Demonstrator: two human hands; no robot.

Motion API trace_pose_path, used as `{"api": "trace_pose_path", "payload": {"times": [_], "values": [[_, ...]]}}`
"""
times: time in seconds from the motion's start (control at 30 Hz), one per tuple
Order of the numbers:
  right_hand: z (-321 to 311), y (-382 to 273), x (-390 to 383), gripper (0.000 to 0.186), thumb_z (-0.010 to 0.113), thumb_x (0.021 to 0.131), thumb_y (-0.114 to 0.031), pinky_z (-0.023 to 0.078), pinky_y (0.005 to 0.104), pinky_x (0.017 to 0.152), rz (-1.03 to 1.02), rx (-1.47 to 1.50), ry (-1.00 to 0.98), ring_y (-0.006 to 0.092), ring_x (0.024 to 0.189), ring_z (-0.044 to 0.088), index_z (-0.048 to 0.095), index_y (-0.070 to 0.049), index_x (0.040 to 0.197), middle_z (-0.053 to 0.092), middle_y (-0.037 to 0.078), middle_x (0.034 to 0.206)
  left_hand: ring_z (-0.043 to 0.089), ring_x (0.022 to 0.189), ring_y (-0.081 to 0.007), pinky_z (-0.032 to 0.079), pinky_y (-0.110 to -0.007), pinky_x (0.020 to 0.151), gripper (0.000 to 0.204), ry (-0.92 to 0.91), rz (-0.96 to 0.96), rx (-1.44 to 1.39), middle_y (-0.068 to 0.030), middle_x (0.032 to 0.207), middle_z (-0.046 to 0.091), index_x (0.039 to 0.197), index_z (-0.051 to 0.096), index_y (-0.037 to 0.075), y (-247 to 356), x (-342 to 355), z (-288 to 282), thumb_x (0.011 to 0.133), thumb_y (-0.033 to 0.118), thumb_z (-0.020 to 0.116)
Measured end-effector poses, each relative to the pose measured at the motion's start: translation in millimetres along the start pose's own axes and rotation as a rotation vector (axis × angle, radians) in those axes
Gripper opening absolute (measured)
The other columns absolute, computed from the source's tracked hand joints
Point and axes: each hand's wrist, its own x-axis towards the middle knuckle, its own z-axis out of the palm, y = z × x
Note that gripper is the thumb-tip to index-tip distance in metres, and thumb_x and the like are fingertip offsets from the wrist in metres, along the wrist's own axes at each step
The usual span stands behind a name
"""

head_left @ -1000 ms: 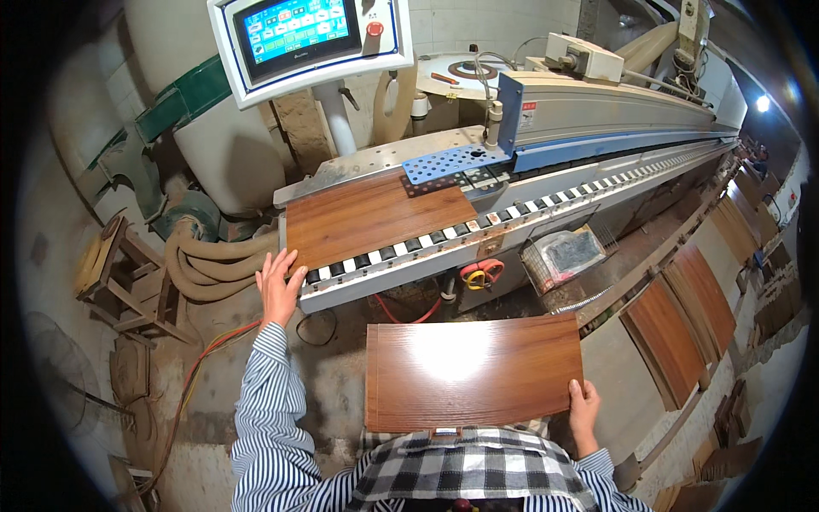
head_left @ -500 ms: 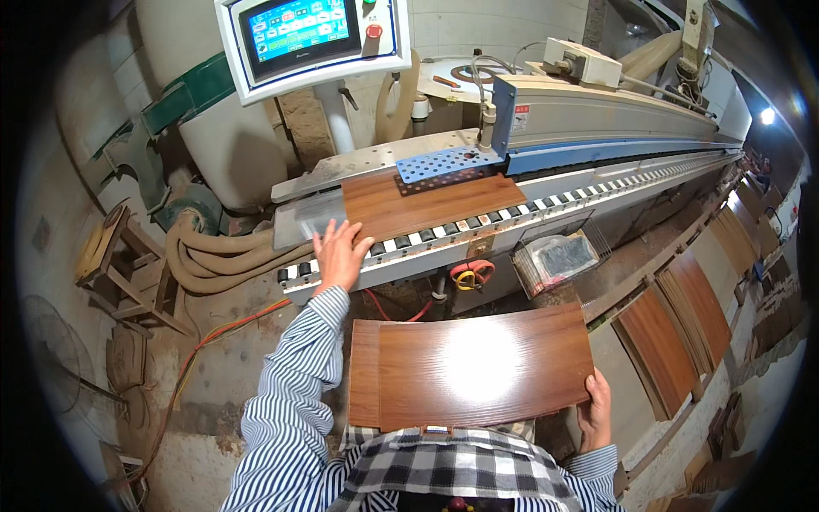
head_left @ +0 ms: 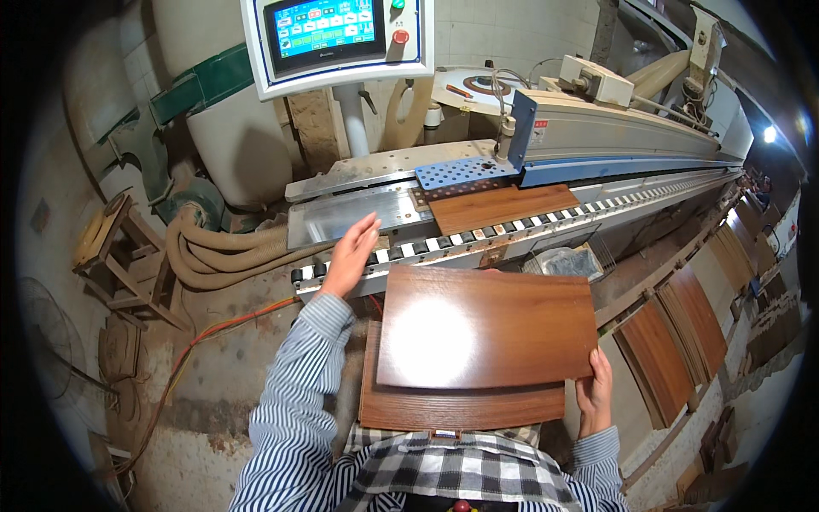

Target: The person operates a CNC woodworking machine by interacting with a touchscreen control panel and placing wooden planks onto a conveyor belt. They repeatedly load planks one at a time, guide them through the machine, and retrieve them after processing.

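My right hand [head_left: 595, 391] grips the right edge of a glossy brown wood-grain panel [head_left: 520, 328], which is raised and shifted over another brown panel [head_left: 465, 410] in front of my body. Over the near end of the machine's roller track [head_left: 409, 248], my left hand [head_left: 348, 258] is open, its fingers stretched out and holding nothing. A further brown panel [head_left: 503, 209] lies flat on the machine, resting along the rollers and partly under the blue perforated plate [head_left: 465, 171]. Bare metal bed [head_left: 341, 218] shows behind my left hand.
A control screen [head_left: 326, 32] on a post stands behind the machine. Stacked panels [head_left: 657, 363] lie along the right. At the left are a wooden stool [head_left: 128, 256], ribbed hoses [head_left: 226, 260] and an orange cable [head_left: 205, 337] on the floor. A wire basket [head_left: 567, 258] hangs under the track.
The panel on the machine has slid right, away from my left hand. My right hand has lifted the top panel forward off the one beneath. The whole view has shifted slightly.
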Motion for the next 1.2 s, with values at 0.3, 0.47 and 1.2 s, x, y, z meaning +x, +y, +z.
{"api": "trace_pose_path", "payload": {"times": [0.3,0.47,1.2], "values": [[128.9,35.3,94.3,0.036,0.059,0.096,-0.026,0.050,0.0288,0.068,0.157,-0.093,-0.174,0.0120,0.085,0.061,0.055,-0.007,0.126,0.064,0.002,0.102,0.023,0.145,-0.0339,0.016,-0.051,0.117,0.072,-0.062,0.175,1.045,-0.0120,0.153,0.036,0.141,0.050,0.019,38.9,-136.4,-45.2,0.078,0.048,0.072],[159.5,58.2,127.1,0.044,0.057,0.097,-0.029,0.055,0.0364,0.085,0.425,0.100,-0.230,0.0237,0.108,0.062,0.048,-0.008,0.135,0.061,0.011,0.119,0.026,0.144,-0.0310,0.019,-0.047,0.118,0.051,0.124,0.061,1.166,-0.0097,0.151,0.038,0.137,0.054,0.018,13.7,-122.9,-67.0,0.091,0.038,0.061],[-9.2,79.5,-67.5,0.039,0.068,0.089,-0.022,0.047,0.0340,0.089,-0.203,-0.882,0.296,0.0206,0.097,0.059,0.058,0.004,0.116,0.064,0.014,0.106,0.031,0.141,-0.0327,0.030,-0.046,0.112,0.063,0.360,-0.080,1.222,-0.0170,0.153,0.033,0.140,0.050,0.018,-20.9,-38.6,-62.4,0.089,0.053,0.059]]}}
